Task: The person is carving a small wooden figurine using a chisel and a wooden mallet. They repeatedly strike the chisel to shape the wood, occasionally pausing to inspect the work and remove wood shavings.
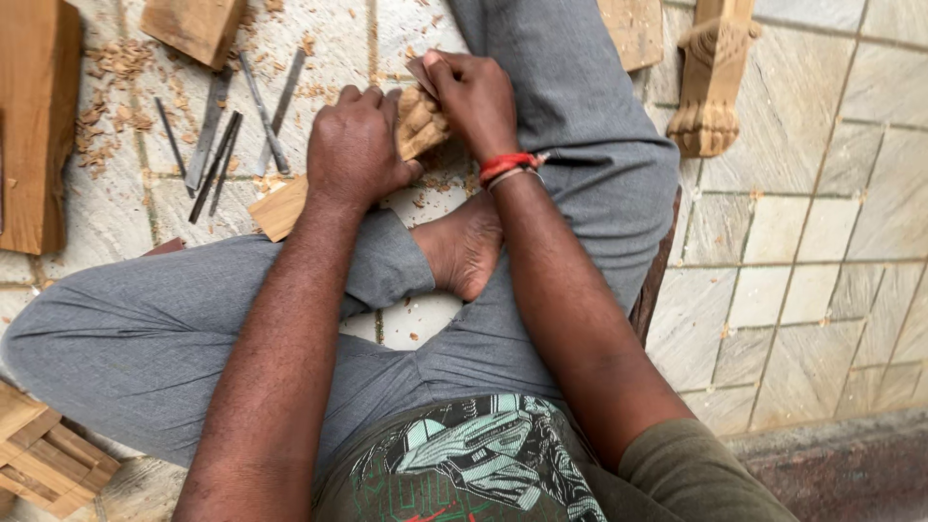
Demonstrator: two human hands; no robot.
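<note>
Carved wood piece (420, 121): 1 item, pale, sits on the floor just ahead of your crossed legs, between both hands. Its flat plank end (278, 208) sticks out to the left, resting on the stone tiles (822, 290). Your left hand (356, 145) is closed down over the piece, fingers curled, pinning it. Your right hand (474, 97) is closed too, fingertips pinched on a small dark strip (421, 72) pressed against the carved end; what that strip is, can't tell. Right wrist: 2 bands, 1 red (507, 162), 1 metal. Approx. 6 slim metal chisels (227, 130) lie loose on the floor, left of your left hand, not touching it. Wood shavings (111, 97) scattered around them. 1 carved furniture leg (713, 77) stands upper right, well apart. Wood blocks: 1 at far left (34, 116), 1 at top (198, 24). 1 bare foot (466, 244) is tucked below the hands.
</note>
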